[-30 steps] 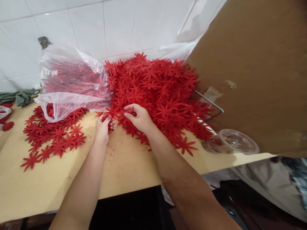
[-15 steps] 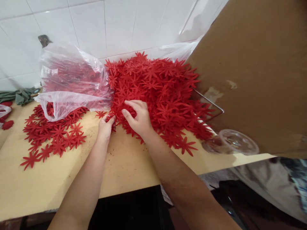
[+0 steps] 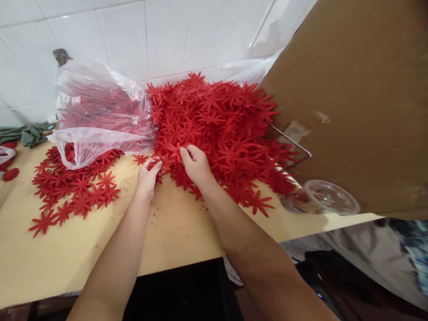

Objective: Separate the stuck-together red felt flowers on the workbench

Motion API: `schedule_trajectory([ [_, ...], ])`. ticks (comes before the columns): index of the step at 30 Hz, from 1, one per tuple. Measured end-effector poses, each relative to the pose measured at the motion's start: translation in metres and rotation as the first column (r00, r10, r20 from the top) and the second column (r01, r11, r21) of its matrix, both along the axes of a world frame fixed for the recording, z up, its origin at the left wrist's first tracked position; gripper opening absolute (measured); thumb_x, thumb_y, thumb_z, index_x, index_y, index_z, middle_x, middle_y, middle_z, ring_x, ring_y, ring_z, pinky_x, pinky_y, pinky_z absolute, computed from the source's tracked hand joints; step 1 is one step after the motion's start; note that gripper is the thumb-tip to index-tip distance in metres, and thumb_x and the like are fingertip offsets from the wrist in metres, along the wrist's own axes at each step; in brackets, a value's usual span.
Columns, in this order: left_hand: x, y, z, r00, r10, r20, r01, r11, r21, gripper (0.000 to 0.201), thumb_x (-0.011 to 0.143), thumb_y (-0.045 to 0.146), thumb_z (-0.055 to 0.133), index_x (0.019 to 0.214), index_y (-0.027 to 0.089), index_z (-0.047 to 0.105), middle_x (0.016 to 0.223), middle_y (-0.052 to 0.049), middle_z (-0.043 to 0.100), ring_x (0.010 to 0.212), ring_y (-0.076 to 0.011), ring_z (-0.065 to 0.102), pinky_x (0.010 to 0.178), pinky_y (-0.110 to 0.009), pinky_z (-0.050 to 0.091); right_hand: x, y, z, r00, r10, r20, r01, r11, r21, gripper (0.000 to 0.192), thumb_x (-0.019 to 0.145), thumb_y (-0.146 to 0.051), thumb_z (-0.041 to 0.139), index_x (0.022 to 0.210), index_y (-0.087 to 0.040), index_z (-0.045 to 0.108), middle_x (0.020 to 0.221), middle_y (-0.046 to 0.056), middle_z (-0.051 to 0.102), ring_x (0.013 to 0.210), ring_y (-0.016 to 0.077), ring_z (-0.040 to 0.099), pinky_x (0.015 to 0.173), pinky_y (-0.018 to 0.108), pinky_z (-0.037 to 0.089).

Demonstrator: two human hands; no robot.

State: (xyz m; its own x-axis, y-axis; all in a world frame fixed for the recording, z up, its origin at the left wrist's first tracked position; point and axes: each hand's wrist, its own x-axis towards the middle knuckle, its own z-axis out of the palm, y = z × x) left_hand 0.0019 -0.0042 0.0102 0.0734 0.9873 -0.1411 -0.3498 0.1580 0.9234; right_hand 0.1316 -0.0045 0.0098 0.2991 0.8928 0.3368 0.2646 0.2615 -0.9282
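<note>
A single red flower cutout is being picked from the near edge of the large red pile, and it is pinched from both sides: by the thumb and fingertips of the left hand and by those of the right hand. The step in hand is judged to be the separating of one piece from the heap; for the next move, a light pull towards the body would be called for, since neighbouring petals are interlocked and could be dragged along. To the left of the hands, loose cutouts are spread on the counter. Beyond them, a plastic bag of more pieces is seen. To the right lie a clear lid and a cardboard sheet.
</note>
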Motion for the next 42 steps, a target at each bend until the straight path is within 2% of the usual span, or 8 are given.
schedule_trajectory([
  [10, -0.004, -0.002, 0.005, 0.997, -0.063, 0.04, 0.063, 0.998, 0.0, 0.029, 0.057, 0.026, 0.07, 0.081, 0.016, 0.057, 0.05, 0.007, 0.05, 0.042, -0.0032, 0.04, 0.042, -0.017, 0.027, 0.0, -0.004, 0.008, 0.997, -0.075, -0.032, 0.075, 0.997, -0.005, 0.04, 0.076, -0.038, 0.051, 0.052, -0.021, 0.025, 0.049, -0.007, 0.023, 0.047, 0.0058, 0.022, 0.047, 0.023, 0.019],
  [15, -0.003, -0.006, 0.009, 0.972, -0.234, 0.023, 0.233, 0.972, 0.028, 0.046, 0.057, 0.028, 0.071, 0.1, 0.018, 0.059, 0.053, 0.006, 0.054, 0.043, -0.0031, 0.041, 0.044, -0.018, 0.029, -0.006, -0.006, 0.008, 0.987, 0.159, 0.016, -0.159, 0.987, -0.038, 0.041, 0.072, -0.048, 0.054, 0.052, -0.02, 0.032, 0.05, -0.007, 0.027, 0.048, 0.0057, 0.026, 0.047, 0.023, 0.022],
  [19, 0.0, -0.006, 0.005, 0.982, -0.185, -0.041, 0.185, 0.983, 0.017, 0.034, 0.056, 0.03, 0.071, 0.085, 0.016, 0.06, 0.052, 0.007, 0.052, 0.044, -0.003, 0.043, 0.046, -0.018, 0.03, -0.009, -0.008, 0.01, 0.966, 0.251, 0.063, -0.25, 0.968, -0.033, 0.046, 0.071, -0.059, 0.048, 0.051, -0.02, 0.033, 0.051, -0.006, 0.027, 0.048, 0.0061, 0.027, 0.048, 0.023, 0.024],
  [27, -0.002, 0.0, -0.001, 0.991, -0.056, -0.121, 0.059, 0.998, 0.022, 0.03, 0.063, 0.026, 0.066, 0.09, 0.016, 0.059, 0.051, 0.007, 0.051, 0.044, -0.004, 0.043, 0.046, -0.018, 0.031, 0.012, -0.002, 0.008, 0.982, -0.168, 0.081, 0.158, 0.98, 0.118, 0.041, 0.079, -0.056, 0.041, 0.059, -0.02, 0.038, 0.055, -0.003, 0.037, 0.054, 0.0093, 0.037, 0.053, 0.024, 0.034],
  [32, 0.002, -0.001, 0.001, 0.994, -0.007, -0.105, 0.013, 0.998, 0.056, 0.045, 0.063, 0.017, 0.066, 0.107, 0.019, 0.056, 0.074, 0.002, 0.063, 0.064, -0.0071, 0.055, 0.063, -0.02, 0.043, 0.013, -0.006, 0.011, 0.841, -0.426, 0.333, 0.315, 0.886, 0.339, 0.035, 0.074, -0.046, 0.054, 0.093, -0.017, 0.056, 0.101, 0.013, 0.055, 0.101, 0.0238, 0.048, 0.087, 0.041, 0.038],
  [37, 0.006, -0.001, 0.0, 0.995, -0.027, -0.097, 0.036, 0.995, 0.093, 0.048, 0.061, 0.012, 0.067, 0.107, 0.017, 0.056, 0.096, -0.004, 0.065, 0.085, -0.0108, 0.059, 0.079, -0.023, 0.044, -0.009, -0.01, 0.006, 0.971, 0.021, 0.237, -0.05, 0.992, 0.116, 0.027, 0.076, -0.039, 0.053, 0.09, -0.017, 0.059, 0.088, 0.008, 0.061, 0.082, 0.0174, 0.057, 0.077, 0.034, 0.046],
  [40, 0.007, -0.001, -0.002, 0.992, -0.072, -0.104, 0.085, 0.989, 0.124, 0.059, 0.061, 0.012, 0.067, 0.117, 0.018, 0.05, 0.101, -0.005, 0.064, 0.088, -0.0106, 0.058, 0.082, -0.023, 0.043, -0.015, -0.008, 0.001, 0.967, 0.234, 0.103, -0.234, 0.972, -0.012, 0.019, 0.073, -0.035, 0.054, 0.076, -0.016, 0.059, 0.078, 0.005, 0.063, 0.071, 0.0143, 0.058, 0.07, 0.03, 0.046],
  [42, 0.007, -0.002, -0.002, 0.99, -0.093, -0.104, 0.106, 0.987, 0.118, 0.062, 0.061, 0.012, 0.067, 0.12, 0.018, 0.049, 0.096, -0.004, 0.064, 0.083, -0.0092, 0.058, 0.08, -0.022, 0.043, -0.014, -0.006, -0.001, 0.967, 0.247, 0.062, -0.245, 0.969, -0.042, 0.018, 0.073, -0.033, 0.053, 0.067, -0.016, 0.057, 0.068, 0.002, 0.061, 0.062, 0.0122, 0.055, 0.064, 0.027, 0.043],
])
